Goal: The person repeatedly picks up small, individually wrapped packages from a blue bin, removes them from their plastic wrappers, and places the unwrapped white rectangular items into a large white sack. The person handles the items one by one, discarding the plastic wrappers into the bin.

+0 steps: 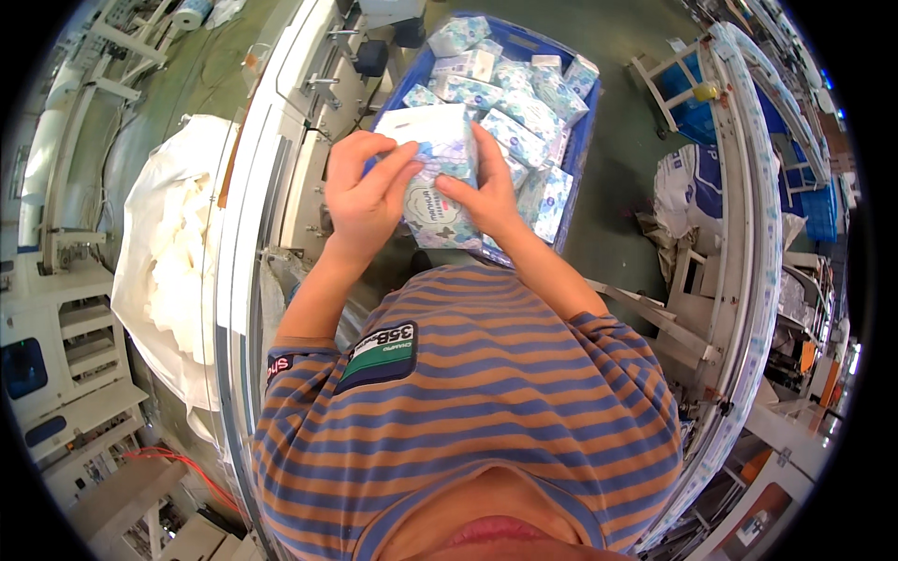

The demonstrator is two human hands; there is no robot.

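In front of my chest, above the near end of the blue crate [586,140], I hold a soft floral pack [435,213] in white, pale blue and lilac. Its upper part is plain white; whether that is its contents or its wrapping I cannot tell. My left hand [365,192] grips the left side, with bent fingers pressed on the front near the middle. My right hand [488,187] clasps the right edge, thumb across the front and fingers along the side. Several similar packs [524,112] lie heaped at odd angles in the crate.
A white machine frame [281,122] with clamps runs close on my left. Beyond it hangs a large white bag [173,252] with pale material inside. On my right curves a conveyor rail [762,234], with a white and blue sack [687,192] on the floor beside it.
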